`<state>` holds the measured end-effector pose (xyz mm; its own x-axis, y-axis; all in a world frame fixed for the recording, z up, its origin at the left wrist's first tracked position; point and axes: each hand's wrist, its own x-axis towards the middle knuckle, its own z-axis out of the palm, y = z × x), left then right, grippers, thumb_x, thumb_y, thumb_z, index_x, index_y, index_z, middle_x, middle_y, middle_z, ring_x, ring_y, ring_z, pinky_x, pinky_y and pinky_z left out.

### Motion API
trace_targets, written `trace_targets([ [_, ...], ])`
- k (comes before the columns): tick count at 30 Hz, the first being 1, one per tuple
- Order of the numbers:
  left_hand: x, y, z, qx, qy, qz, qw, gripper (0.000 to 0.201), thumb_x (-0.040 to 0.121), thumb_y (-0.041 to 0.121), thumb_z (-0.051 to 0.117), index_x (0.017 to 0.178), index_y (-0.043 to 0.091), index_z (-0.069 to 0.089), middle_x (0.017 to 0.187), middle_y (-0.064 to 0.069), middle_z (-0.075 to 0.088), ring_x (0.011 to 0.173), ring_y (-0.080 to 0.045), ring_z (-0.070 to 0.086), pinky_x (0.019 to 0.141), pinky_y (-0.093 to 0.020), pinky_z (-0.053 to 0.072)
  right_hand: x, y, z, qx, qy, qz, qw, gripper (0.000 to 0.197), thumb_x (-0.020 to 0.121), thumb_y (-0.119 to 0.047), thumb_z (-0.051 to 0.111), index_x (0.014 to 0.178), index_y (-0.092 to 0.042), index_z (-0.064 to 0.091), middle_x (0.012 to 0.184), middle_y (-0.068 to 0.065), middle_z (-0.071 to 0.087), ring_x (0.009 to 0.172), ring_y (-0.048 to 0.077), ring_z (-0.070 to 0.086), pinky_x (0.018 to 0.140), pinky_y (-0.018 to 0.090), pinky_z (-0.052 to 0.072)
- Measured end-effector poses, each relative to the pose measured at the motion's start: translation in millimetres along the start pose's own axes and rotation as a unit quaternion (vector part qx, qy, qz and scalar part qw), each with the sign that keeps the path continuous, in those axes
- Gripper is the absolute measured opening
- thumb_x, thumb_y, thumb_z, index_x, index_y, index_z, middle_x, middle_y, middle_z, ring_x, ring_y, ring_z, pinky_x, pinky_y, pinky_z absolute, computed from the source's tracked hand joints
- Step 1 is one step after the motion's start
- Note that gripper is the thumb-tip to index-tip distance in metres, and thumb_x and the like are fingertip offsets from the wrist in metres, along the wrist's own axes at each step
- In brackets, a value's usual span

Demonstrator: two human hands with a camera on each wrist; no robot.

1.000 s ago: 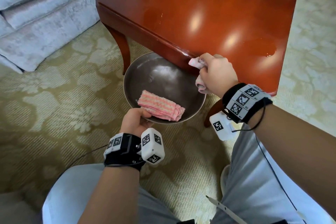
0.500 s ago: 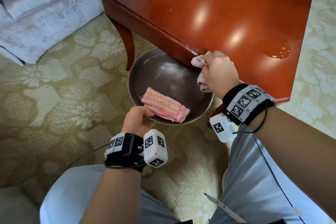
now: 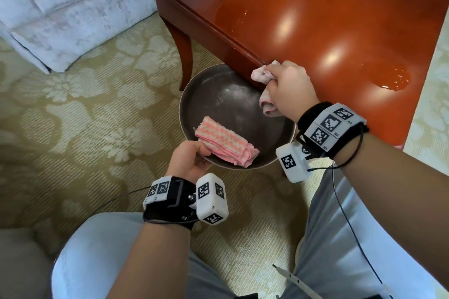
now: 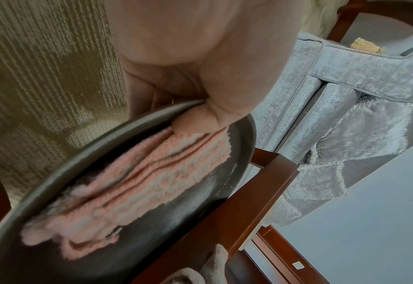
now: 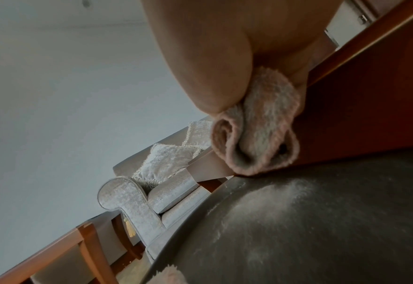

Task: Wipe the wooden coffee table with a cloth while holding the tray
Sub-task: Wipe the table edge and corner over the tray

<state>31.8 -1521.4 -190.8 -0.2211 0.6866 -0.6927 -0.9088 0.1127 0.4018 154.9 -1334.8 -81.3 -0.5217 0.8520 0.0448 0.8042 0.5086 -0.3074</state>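
Glossy red-brown coffee table [image 3: 315,19], a wet patch near its right edge. Bunched pale cloth [image 3: 261,73] sits against the near edge, seemingly touching. Round dark tray [image 3: 233,94] sits just beneath, level.

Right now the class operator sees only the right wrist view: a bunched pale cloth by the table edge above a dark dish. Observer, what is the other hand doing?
Observer: The left hand grips the near rim of the round dark metal tray, thumb on top.
Operator: Anything lying in it?
Observer: A folded pink and white striped cloth, by that thumb.
Operator: Is the tabletop dry?
Observer: No. A puddle sits on the glossy red-brown wooden coffee table, beyond the right hand, which grips the bunched pale cloth at the table's edge.
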Motion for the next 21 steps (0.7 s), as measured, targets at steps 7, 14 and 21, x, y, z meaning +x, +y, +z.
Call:
trace_targets([
  [7, 0.8, -1.3, -0.4, 0.017, 0.007, 0.003, 1.000, 0.037, 0.053, -0.009, 0.040, 0.085, 0.007, 0.048, 0.085, -0.008, 0.053, 0.075, -0.025, 0.056, 0.057, -0.027, 0.056, -12.0, 12.3, -7.5, -0.012, -0.043, -0.102, 0.994, 0.029, 0.084, -0.016, 0.047, 0.100, -0.024, 0.070, 0.093, -0.001, 0.054, 0.087, 0.023, 0.058, 0.076, 0.031, 0.045],
  [14, -0.7, -3.5, 1.8, 0.013, 0.013, 0.010, 1.000, 0.044, 0.053, -0.009, 0.040, 0.093, 0.006, 0.049, 0.093, -0.011, 0.052, 0.080, -0.027, 0.056, 0.058, -0.029, 0.057, 1.3, 9.5, -24.2, -0.080, 0.019, -0.139, 0.987, 0.026, 0.091, -0.017, 0.044, 0.108, -0.017, 0.064, 0.094, 0.002, 0.036, 0.074, 0.029, 0.047, 0.069, 0.037, 0.045],
  [21, -3.6, -3.7, 5.0, 0.007, 0.010, 0.015, 1.000, 0.056, 0.053, -0.008, 0.038, 0.106, 0.004, 0.048, 0.109, -0.014, 0.049, 0.099, -0.031, 0.049, 0.080, -0.034, 0.051, 11.9, 2.9, -12.1, -0.172, -0.043, -0.144, 0.973, 0.023, 0.085, -0.010, 0.063, 0.105, -0.016, 0.053, 0.105, 0.006, 0.044, 0.088, 0.028, 0.053, 0.068, 0.038, 0.051],
])
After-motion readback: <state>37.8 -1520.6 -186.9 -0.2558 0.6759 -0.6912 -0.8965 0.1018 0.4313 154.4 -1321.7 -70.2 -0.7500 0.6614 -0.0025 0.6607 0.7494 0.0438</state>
